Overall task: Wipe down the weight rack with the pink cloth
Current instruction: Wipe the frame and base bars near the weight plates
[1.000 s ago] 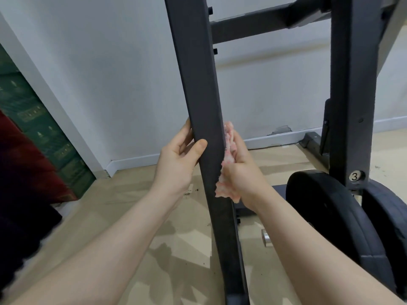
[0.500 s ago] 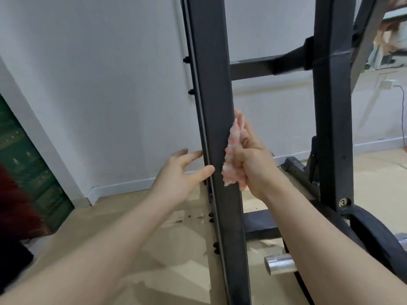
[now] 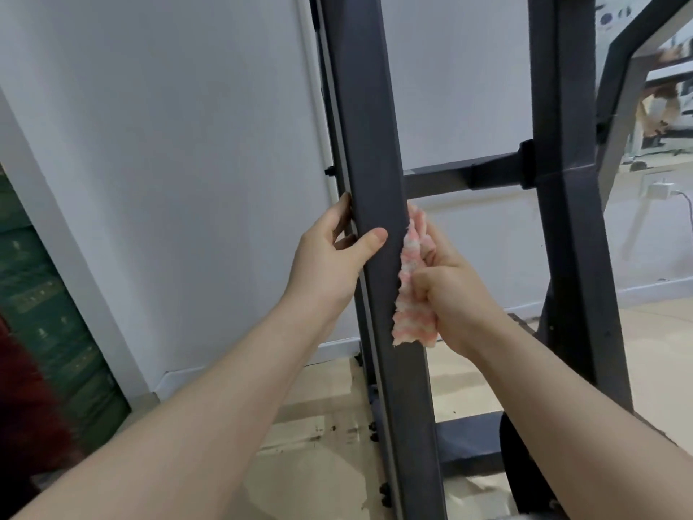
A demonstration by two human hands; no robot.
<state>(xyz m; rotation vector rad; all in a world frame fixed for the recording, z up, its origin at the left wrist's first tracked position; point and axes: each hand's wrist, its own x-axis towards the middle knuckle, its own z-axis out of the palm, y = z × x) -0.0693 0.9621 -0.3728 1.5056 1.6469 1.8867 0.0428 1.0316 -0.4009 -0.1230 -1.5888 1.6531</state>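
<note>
Head view, left to right. Green boxes [image 3: 48, 313] stacked at far left edge, against white wall [image 3: 180, 144]. Left hand [image 3: 330, 257] wrapped round near upright post of weight rack [image 3: 375, 144]: thumb across front face, fingers curled behind left edge. Pink cloth [image 3: 412, 294] bunched and pressed against right side of same post, just beside left hand, with only post between. Right hand [image 3: 453, 290] clenched around cloth, fingertips extended up along it toward post. Crossbar [image 3: 461, 178] noted behind, joining near post to second dark upright [image 3: 562, 182] further right. Wooden floor [image 3: 318, 463] below, with dark specks near post base. White plug [image 3: 660, 189] on wall at far right.
</note>
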